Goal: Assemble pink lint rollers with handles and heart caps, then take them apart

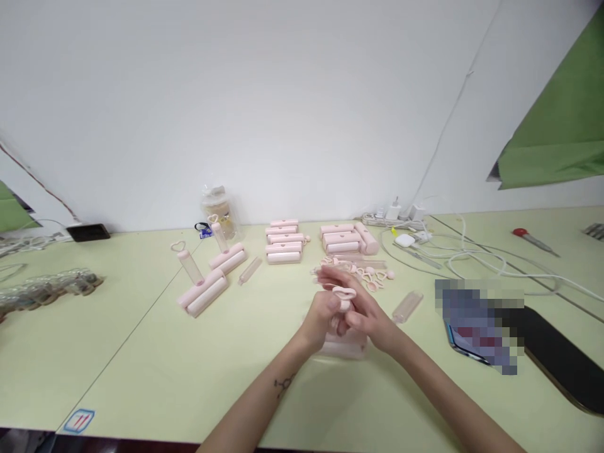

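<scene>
My left hand (323, 314) and my right hand (365, 311) meet above the middle of the pale green table (155, 371). Together they pinch a small pink piece with a heart-shaped loop (343, 293) on top. The right hand's fingers stretch out to the left over it. Below the hands lies a pink roller case (346, 345), partly hidden by them. Just behind the hands lies a scatter of small pink heart loops and caps (372, 275). A clear tube (407, 306) rests to the right.
Stacks of pink cases (284, 244) (346, 239) and two more (205, 293) stand behind. Clear tubes with heart tops (189, 261), a jar (219, 211), a power strip with white cables (401, 220), a phone (465, 346), a dark pad (566, 365) and a screwdriver (533, 239) lie around.
</scene>
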`<state>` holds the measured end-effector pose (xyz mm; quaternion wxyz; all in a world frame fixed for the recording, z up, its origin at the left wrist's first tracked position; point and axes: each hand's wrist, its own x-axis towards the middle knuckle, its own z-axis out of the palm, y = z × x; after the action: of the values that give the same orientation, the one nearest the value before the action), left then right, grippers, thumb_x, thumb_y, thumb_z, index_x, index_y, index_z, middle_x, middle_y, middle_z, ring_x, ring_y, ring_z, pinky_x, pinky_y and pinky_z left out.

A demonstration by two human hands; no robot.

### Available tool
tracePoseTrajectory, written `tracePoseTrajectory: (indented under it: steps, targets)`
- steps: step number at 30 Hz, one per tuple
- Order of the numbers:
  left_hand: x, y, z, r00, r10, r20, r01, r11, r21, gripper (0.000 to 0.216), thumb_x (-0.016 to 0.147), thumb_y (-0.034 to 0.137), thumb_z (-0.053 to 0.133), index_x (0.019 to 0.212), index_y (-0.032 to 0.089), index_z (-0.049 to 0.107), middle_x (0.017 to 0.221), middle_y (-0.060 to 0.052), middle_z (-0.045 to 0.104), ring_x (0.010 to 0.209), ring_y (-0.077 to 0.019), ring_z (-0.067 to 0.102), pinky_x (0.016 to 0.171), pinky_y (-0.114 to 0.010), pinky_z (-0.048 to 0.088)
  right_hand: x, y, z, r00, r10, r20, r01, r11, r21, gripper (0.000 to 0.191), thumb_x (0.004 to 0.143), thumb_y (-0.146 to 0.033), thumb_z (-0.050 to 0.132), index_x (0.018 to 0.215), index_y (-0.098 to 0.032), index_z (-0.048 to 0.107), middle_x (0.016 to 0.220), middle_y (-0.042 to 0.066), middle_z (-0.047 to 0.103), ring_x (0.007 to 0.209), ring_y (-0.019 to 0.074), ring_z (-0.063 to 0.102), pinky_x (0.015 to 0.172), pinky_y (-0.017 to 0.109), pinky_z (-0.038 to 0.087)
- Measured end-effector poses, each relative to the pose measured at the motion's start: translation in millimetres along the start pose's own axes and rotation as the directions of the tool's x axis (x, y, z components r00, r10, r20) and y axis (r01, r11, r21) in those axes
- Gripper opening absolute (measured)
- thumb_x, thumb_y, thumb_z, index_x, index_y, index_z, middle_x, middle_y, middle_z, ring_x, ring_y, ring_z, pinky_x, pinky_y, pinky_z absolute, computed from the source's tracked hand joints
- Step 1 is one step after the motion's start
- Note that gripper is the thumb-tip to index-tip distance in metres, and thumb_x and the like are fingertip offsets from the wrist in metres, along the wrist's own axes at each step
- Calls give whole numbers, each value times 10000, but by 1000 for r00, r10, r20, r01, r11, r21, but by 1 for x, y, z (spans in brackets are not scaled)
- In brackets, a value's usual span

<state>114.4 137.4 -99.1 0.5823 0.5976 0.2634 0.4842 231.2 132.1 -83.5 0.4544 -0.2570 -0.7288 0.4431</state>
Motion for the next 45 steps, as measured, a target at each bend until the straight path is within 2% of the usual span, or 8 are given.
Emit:
tracePoseTrajectory:
  steps: [4, 7, 11, 24, 29, 36, 41, 45]
  targets:
    - [-2, 23, -19, 989, 21, 143, -43, 988, 146, 606, 615, 696, 531, 853, 148, 630, 802, -65, 623, 738, -208, 570, 672, -306, 435, -11, 8, -19, 992, 71, -101, -72, 997, -8, 500, 822, -554, 446, 1264, -329, 379, 1340, 73, 398, 1221, 278, 396, 929, 439, 414]
    - [-17, 39, -29, 991, -40, 130, -36, 846, 532, 755, 465, 481, 780, 1139, 258, 522, 1173, -49, 512, 1062, -270, 457, 896, -372, 372, -27, 21, -28, 990, 101, -100, -118, 975, -188, 366, 861, -424, 470, 1211, -328, 423, 1271, 60, 461, 1178, 242, 440, 990, 449, 353]
    - [-47, 32, -36, 973, -226, 56, 92, 593, 800, 442, 604, 316, 716, 1017, 256, 570, 1009, -27, 534, 948, -234, 509, 823, -336, 422, -45, 34, -30, 980, 157, -119, -188, 922, -338, 270, 887, -374, 429, 1131, -281, 495, 1169, 74, 525, 1130, 230, 477, 973, 433, 381]
    - [-81, 33, -151, 925, -67, -374, 376, 306, 875, 293, 761, 369, 494, 1016, 229, 522, 1073, -59, 555, 993, -265, 533, 845, -387, 426, -55, 27, -20, 986, 167, -6, -149, 864, -481, 206, 916, -234, 343, 998, -283, 526, 1134, 46, 509, 1084, 164, 501, 898, 302, 426]
    - [-83, 32, -169, 898, 2, -440, 424, 263, 867, 360, 770, 422, 454, 1053, 203, 493, 1101, -80, 553, 1057, -286, 506, 873, -413, 410, 9, 17, -8, 987, -5, 158, 106, 764, -637, 244, 855, -97, 366, 996, -217, 524, 1010, 59, 586, 959, 177, 556, 813, 310, 456]
    - [-100, 22, -174, 898, 163, -408, 381, 171, 908, 353, 772, 406, 451, 1067, 216, 493, 1070, -81, 586, 1028, -286, 535, 820, -402, 447, 164, 60, 66, 861, 14, 508, 413, 564, -715, 266, 796, -62, 546, 1040, -163, 575, 1102, 53, 597, 1056, 204, 525, 895, 383, 415]
    - [-108, 8, -198, 875, 410, -256, 299, -44, 953, 305, 698, 382, 514, 948, 226, 590, 951, -91, 609, 1030, -339, 510, 864, -463, 396, 184, 94, 105, 812, 39, 582, 500, 467, -729, 222, 867, -260, 538, 1059, -153, 567, 1125, 66, 571, 1002, 214, 555, 851, 440, 445]
    - [-110, 0, -211, 889, 375, -262, 311, -77, 947, 308, 722, 375, 499, 982, 237, 586, 933, -78, 610, 1062, -334, 489, 874, -466, 376, 180, 95, 108, 847, -10, 532, 480, 445, -756, 229, 867, -271, 536, 1059, -149, 563, 1102, 64, 579, 977, 208, 566, 825, 424, 462]
